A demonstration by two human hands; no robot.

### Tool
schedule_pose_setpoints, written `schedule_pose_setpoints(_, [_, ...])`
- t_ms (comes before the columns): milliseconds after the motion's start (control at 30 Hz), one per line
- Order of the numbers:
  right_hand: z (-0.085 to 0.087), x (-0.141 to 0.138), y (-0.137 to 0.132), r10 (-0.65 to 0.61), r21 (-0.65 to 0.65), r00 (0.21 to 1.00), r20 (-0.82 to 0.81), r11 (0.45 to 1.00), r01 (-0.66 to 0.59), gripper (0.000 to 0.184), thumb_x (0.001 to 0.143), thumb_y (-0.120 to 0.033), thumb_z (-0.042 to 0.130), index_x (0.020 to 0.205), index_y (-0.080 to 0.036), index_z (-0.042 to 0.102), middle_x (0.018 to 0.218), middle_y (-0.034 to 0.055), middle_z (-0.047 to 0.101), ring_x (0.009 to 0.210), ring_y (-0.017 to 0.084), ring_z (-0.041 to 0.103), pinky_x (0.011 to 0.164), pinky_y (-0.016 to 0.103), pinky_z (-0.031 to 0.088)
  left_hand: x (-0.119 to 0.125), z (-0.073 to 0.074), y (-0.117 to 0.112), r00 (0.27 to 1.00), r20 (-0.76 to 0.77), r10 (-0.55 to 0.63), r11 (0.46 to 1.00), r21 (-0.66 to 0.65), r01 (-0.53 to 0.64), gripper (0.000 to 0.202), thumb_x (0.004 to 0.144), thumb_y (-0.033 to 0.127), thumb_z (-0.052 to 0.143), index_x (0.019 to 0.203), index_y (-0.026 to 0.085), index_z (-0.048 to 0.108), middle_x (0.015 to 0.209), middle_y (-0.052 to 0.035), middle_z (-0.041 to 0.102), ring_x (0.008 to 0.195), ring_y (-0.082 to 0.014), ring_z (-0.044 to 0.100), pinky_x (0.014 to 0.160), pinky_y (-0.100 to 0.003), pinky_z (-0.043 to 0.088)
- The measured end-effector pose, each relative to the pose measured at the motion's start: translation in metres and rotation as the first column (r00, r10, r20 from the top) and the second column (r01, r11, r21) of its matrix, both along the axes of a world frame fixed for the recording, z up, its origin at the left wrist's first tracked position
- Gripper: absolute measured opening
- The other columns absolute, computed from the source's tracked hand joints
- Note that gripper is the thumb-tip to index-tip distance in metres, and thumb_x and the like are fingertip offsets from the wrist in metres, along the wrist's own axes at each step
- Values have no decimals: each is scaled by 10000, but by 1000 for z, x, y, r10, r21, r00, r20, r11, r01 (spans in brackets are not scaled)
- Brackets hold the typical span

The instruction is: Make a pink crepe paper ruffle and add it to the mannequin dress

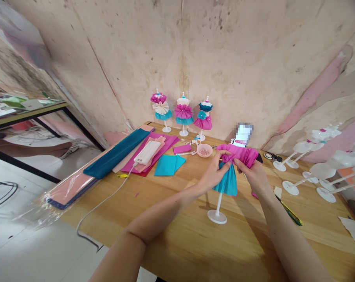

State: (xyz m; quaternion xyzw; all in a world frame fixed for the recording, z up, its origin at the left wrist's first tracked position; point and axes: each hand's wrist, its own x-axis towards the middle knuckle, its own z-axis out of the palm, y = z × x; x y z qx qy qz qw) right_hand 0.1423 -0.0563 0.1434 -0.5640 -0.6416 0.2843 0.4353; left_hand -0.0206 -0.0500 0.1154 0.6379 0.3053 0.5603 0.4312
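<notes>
A small white mannequin on a round stand [217, 216] is upright in front of me, dressed in a turquoise pleated paper skirt [227, 182]. Across its front spreads a gathered magenta crepe paper piece [247, 155]. My left hand [216, 170] pinches the left part of this paper near the waist, thumb and fingers closed. At the right, my right hand [253, 172] grips the same paper, its thumb pressed close to the middle. The mannequin's upper body is mostly covered by the paper.
Three dressed mannequins [183, 111] stand by the wall. Crepe paper sheets [117, 152], a power strip [148, 152], turquoise paper [167, 165] and a pink bowl [204, 150] lie left. A lit phone [243, 134] leans behind. Bare white mannequins [324, 170] and scissors [293, 215] are right.
</notes>
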Motion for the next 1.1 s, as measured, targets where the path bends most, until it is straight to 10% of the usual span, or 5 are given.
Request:
schedule_pose_setpoints(633, [7, -5, -6, 200, -37, 931, -305, 975, -221, 292, 817, -421, 640, 692, -197, 499, 650, -16, 471, 636, 133, 424, 601, 286, 337, 0, -1, 1, 999, -41, 6, 999, 32, -4, 257, 936, 227, 434, 1187, 212, 485, 1219, -66, 536, 1140, -176, 511, 1030, -336, 392])
schedule_pose_setpoints(1100, [1, 0, -1, 47, -37, 996, -79, 998, -51, 366, 742, -524, 693, 730, -184, 557, 628, -12, 530, 591, 136, 441, 542, 272, 336, 0, 0, 0, 999, -33, 0, 1000, 25, 1, 259, 934, 230, 441, 1189, 217, 488, 1233, -65, 530, 1170, -186, 499, 1048, -357, 379])
